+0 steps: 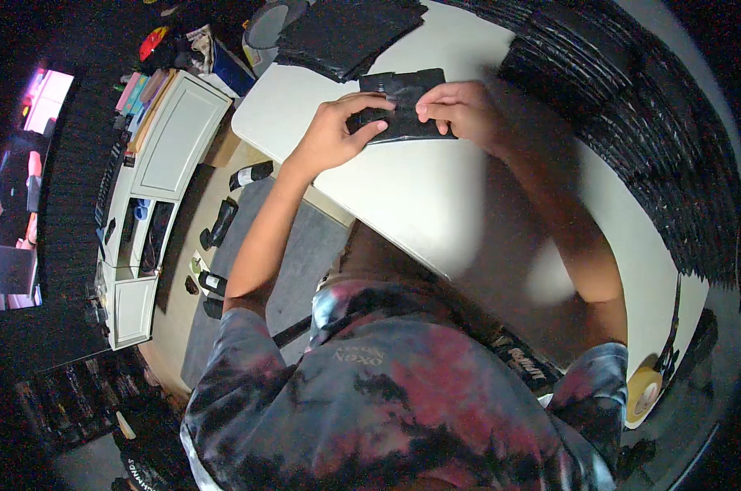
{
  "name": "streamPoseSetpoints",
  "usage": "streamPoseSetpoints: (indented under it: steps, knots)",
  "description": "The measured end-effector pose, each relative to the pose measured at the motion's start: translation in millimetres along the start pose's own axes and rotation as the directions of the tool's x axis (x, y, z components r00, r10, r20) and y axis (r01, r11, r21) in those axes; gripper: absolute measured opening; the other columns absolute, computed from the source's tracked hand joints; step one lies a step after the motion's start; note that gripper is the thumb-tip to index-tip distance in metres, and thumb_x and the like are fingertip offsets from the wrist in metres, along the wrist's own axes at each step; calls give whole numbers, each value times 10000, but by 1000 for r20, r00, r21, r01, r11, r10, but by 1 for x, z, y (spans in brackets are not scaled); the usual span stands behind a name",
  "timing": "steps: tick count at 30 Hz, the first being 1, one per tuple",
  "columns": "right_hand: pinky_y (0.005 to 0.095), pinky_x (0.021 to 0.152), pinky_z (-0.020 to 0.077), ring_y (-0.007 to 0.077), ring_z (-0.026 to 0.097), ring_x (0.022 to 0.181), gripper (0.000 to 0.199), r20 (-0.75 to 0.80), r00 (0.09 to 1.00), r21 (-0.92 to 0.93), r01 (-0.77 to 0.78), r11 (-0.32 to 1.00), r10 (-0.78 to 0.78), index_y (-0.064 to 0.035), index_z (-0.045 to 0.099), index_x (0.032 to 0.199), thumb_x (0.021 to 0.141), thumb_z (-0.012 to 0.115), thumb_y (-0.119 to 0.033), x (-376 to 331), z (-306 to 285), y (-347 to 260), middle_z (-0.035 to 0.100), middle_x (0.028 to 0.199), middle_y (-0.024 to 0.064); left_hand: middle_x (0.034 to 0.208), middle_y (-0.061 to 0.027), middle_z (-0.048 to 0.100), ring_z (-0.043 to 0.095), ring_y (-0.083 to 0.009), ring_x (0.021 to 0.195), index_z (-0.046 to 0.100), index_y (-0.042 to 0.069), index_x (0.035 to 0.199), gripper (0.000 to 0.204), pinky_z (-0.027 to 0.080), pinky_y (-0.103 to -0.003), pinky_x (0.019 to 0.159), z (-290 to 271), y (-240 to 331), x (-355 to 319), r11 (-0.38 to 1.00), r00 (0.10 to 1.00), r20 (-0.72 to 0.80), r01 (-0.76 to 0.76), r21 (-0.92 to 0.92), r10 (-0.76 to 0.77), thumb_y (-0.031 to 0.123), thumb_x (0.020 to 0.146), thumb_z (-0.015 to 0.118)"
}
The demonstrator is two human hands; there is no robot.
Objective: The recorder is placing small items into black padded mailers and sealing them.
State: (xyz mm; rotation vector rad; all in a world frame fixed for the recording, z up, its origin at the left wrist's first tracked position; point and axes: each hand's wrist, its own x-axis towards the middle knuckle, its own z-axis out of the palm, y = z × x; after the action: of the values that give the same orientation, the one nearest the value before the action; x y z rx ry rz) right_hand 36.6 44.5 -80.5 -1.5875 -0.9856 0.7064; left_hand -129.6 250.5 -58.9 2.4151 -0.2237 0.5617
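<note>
A flat black plastic package point(411, 129) lies on the white table, its surface creased and shiny. My left hand point(337, 131) rests over its left part, thumb and fingers curved and apart, with black plastic showing between them. Over the right part is my right hand point(467, 113), its thumb and index finger pinched together. Whatever is in that pinch, if anything, is too small to tell. Beyond the package, a pile of flat black plastic bags point(346, 37) lies close to its far edge.
A long row of stacked black packages point(624, 106) curves along the table's far right side. The white table point(419, 196) has its near edge before my body. A tape roll point(644, 393) is at lower right. Left stand a white cabinet point(178, 139) and dark bundles point(219, 222) on the floor.
</note>
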Motion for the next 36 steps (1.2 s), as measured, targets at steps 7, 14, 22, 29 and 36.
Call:
streamPoseSetpoints:
  steps: [7, 14, 22, 29, 36]
  knots:
    - [233, 505, 445, 75, 591, 569, 159, -44, 997, -57, -63, 996, 60, 13, 780, 990, 913, 728, -116, 0, 1, -6, 756, 835, 64, 1237, -149, 733, 726, -323, 1072, 580, 89, 1410, 588, 560, -367, 903, -2, 9, 2, 977, 985, 55, 168, -130, -162, 45, 854, 769]
    - [231, 520, 466, 76, 585, 565, 191, -3, 991, -89, -134, 987, 135, 20, 783, 998, 872, 753, -119, -3, -4, -16, 771, 834, 64, 1334, -147, 693, 671, -272, 1236, 527, 93, 1461, 670, 507, -384, 1066, 2, 7, 2, 988, 997, -5, 71, -139, -73, 2, 843, 769]
    - [253, 532, 465, 85, 576, 569, 217, 14, 985, -198, -164, 966, 170, 19, 796, 984, 826, 780, -129, 2, -7, -20, 772, 815, 61, 1330, -171, 653, 638, -356, 1222, 615, 83, 1353, 562, 509, -419, 1053, -2, 12, 1, 1000, 999, -32, -5, -22, 4, 12, 818, 774]
    - [270, 542, 473, 98, 579, 554, 232, 6, 985, -178, -171, 969, 174, 7, 808, 966, 796, 798, -151, 5, -4, -22, 777, 809, 64, 1280, -144, 668, 640, -330, 1213, 688, 83, 1215, 449, 505, -407, 1056, 1, 8, 1, 996, 994, -61, -93, 4, 93, -8, 789, 796]
    - [298, 552, 499, 124, 621, 572, 209, -26, 984, -250, -179, 952, 179, -6, 819, 918, 793, 781, -169, 3, -2, -30, 776, 787, 74, 1249, -120, 677, 647, -315, 1187, 736, 81, 1083, 313, 515, -403, 1030, 1, 4, -1, 994, 994, -31, -106, 12, 107, -16, 791, 794]
